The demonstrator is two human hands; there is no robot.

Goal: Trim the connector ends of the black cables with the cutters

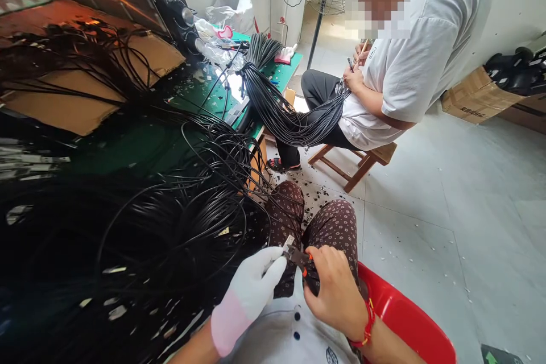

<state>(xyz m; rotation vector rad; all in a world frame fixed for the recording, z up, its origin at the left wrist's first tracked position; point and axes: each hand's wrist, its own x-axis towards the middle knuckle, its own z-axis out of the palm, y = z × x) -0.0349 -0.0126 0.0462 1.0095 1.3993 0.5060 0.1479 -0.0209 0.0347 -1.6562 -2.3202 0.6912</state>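
Above my lap, my left hand (261,276), in a white glove with a pink cuff, pinches a small USB plug (289,240) whose metal end points up and away. My right hand (335,287) is bare, with a red bracelet at the wrist, and wraps round the handles of pliers (298,257) with orange and black grips. The jaws of the pliers meet the plug just beyond my left fingertips. Whether they bite on it I cannot tell. Part of the plug is hidden by the glove.
Tangled black cables (213,165) cover the green table (140,151) at left. A co-worker (426,68) sits on a wooden stool (371,162), a cable bundle (294,119) reaching their lap. A red chair (409,318) is under me. Black scraps litter the floor; a cardboard box (480,96) stands behind.
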